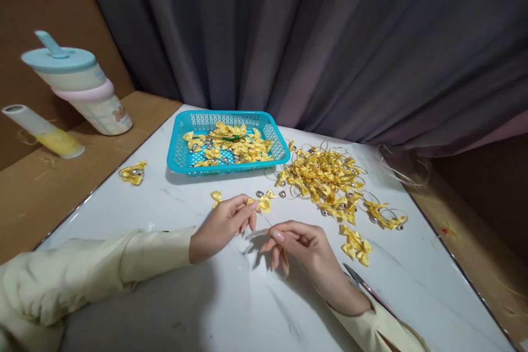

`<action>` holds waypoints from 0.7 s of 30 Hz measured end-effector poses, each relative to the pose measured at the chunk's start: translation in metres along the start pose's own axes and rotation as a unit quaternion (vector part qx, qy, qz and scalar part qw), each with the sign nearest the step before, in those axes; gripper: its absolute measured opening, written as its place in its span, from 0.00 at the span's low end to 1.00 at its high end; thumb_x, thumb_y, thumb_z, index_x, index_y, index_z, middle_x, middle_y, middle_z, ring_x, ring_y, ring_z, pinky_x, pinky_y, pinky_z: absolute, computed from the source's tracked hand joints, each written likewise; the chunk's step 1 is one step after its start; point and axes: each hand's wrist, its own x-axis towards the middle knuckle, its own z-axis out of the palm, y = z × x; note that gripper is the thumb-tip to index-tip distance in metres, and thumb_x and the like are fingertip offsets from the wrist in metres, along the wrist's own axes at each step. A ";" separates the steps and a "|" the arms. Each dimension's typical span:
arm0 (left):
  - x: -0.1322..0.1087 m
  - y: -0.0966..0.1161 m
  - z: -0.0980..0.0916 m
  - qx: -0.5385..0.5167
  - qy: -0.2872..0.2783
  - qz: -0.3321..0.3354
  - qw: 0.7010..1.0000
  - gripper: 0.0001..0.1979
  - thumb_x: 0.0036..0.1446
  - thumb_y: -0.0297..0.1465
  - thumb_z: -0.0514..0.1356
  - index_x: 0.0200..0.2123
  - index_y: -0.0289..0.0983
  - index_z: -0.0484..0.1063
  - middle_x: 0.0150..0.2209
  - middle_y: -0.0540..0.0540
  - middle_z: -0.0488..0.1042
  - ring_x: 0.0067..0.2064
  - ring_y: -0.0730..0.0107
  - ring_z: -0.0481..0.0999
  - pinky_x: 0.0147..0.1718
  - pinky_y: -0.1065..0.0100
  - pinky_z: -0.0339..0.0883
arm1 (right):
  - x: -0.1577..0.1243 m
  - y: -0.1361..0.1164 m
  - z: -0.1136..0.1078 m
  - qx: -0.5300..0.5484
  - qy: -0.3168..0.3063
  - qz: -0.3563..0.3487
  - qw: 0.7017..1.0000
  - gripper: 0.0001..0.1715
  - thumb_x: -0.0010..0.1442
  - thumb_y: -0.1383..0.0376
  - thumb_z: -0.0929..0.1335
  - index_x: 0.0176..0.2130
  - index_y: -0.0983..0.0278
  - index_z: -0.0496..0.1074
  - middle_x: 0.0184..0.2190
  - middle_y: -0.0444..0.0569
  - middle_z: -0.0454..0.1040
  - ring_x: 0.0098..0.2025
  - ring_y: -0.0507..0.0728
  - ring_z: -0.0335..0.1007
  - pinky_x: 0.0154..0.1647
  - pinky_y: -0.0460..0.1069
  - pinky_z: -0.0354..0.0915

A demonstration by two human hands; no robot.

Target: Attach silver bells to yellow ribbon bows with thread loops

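Note:
My left hand pinches a small yellow ribbon bow between thumb and fingertips, just above the white marble table. My right hand is pinched on a thin wire or thread that runs up toward the bow. The two hands are a few centimetres apart at the table's middle. A silver bell lies just beyond the bow.
A turquoise basket with yellow bows stands at the back. A heap of bows with bells and wire loops lies right of it. Loose bows, scissors near my right wrist, and a tumbler and tube at left.

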 end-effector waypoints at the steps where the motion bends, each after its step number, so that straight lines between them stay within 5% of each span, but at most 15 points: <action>1: -0.001 -0.001 0.003 -0.004 -0.008 -0.005 1.000 0.18 0.61 0.42 0.50 0.26 0.35 0.64 0.21 0.52 0.66 0.21 0.78 0.60 0.21 0.73 0.55 | -0.001 0.003 -0.001 0.014 -0.004 0.000 1.000 0.14 0.56 0.58 0.69 0.31 0.68 0.74 0.26 0.51 0.77 0.20 0.50 0.70 0.19 0.44 0.60; 12: 0.009 -0.007 0.039 -0.026 -0.028 -0.041 0.998 0.19 0.58 0.44 0.53 0.22 0.36 0.59 0.18 0.55 0.62 0.18 0.81 0.56 0.18 0.74 0.49 | -0.015 0.022 -0.018 0.034 0.035 -0.043 0.998 0.15 0.60 0.58 0.66 0.31 0.68 0.71 0.22 0.48 0.76 0.18 0.49 0.70 0.18 0.43 0.59; 21: 0.009 -0.011 0.039 -0.009 -0.048 -0.033 0.998 0.18 0.58 0.43 0.52 0.25 0.35 0.62 0.20 0.53 0.65 0.17 0.81 0.59 0.18 0.75 0.54 | -0.015 0.025 -0.016 0.048 0.063 -0.043 0.996 0.17 0.58 0.57 0.67 0.29 0.69 0.69 0.22 0.49 0.75 0.18 0.50 0.71 0.19 0.43 0.60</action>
